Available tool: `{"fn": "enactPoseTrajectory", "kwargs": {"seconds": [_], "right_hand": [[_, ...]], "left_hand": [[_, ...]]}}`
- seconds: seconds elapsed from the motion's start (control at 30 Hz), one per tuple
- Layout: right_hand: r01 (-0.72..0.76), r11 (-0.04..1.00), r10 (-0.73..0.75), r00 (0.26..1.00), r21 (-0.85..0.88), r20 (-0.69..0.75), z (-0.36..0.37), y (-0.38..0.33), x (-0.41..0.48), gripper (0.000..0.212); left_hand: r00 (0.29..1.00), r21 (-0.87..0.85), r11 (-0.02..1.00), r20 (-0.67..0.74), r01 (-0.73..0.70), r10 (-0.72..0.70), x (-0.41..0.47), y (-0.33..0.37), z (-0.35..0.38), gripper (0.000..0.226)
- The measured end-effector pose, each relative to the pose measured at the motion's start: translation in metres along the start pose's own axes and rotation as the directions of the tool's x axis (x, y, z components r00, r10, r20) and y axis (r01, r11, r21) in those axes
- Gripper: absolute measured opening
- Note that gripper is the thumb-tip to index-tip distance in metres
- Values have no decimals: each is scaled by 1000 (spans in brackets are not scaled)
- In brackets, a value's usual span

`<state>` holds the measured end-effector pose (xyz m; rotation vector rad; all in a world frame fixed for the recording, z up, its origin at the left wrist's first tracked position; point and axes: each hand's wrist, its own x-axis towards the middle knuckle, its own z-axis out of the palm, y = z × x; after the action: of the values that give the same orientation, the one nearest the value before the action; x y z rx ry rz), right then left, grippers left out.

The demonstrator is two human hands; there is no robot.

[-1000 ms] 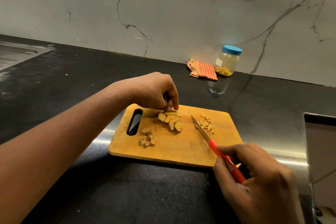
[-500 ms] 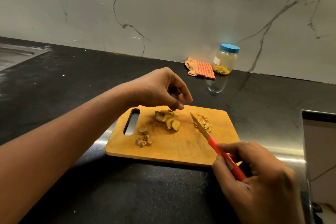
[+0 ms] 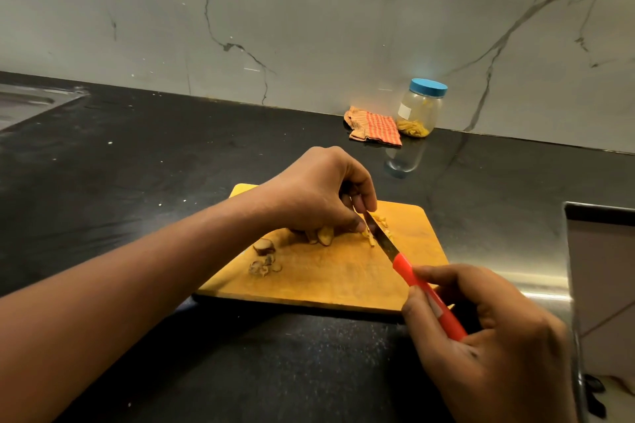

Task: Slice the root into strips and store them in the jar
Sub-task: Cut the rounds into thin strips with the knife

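Under the left hand (image 3: 319, 192): root slices (image 3: 324, 235) on the cutting board (image 3: 326, 288), with curled fingers clamped down on them and fingertips right at the blade.
Right hand (image 3: 481, 336): wrapped round the red handle of the knife (image 3: 412, 271).
Cutting tip: I'd tuck those fingertips back and go thin and even.
Strips (image 3: 385, 223): just past the blade.
Jar (image 3: 421, 110): well beyond the left hand with its blue lid (image 3: 428, 86) on and yellow strips at the bottom.
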<state>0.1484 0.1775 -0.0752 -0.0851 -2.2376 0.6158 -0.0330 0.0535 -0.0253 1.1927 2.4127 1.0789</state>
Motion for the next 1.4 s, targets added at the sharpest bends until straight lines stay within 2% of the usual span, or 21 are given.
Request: {"fn": "enactPoseTrajectory", "kwargs": {"seconds": [0.2, 0.43, 0.63, 0.7, 0.83, 0.97, 1.1, 1.17, 1.27, 1.4], "right_hand": [[-9, 1000, 9, 999, 8, -51, -2, -4, 1, 15], [5, 999, -4, 1000, -31, 31, 1, -2, 1, 12], [-71, 995, 69, 997, -67, -30, 1, 8, -1, 15], [-72, 994, 68, 997, -82, -43, 3, 7, 0, 9], [-73, 995, 68, 995, -65, -71, 2, 5, 0, 16], [-41, 998, 40, 998, -36, -40, 1, 6, 0, 12], [-25, 998, 29, 997, -60, 76, 6, 9, 2, 19], [-29, 997, 35, 995, -67, 89, 8, 11, 2, 22], [-45, 996, 49, 997, -77, 57, 7, 13, 1, 23], [-10, 999, 10, 1000, -40, 9, 4, 6, 1, 13]], "left_hand": [[999, 25, 1000, -39, -9, 10, -1, 0, -9, 22], [998, 85, 995, 34, 51, -55, 0, -5, -16, 21], [997, 64, 996, 35, 61, -63, 1, -6, -14, 20], [997, 35, 998, 49, 54, -56, 1, -5, -13, 21], [998, 101, 994, 44, 45, -50, 1, -4, -9, 17], [998, 196, 980, 51, 28, -39, 3, -6, -10, 14], [997, 247, 969, 73, 16, -35, 2, -7, -15, 13], [994, 267, 963, 95, 20, -47, 1, -7, -18, 14], [989, 269, 963, 136, 23, -61, 1, -8, -19, 16], [987, 255, 966, 140, 39, -77, 4, -11, -17, 15]]}}
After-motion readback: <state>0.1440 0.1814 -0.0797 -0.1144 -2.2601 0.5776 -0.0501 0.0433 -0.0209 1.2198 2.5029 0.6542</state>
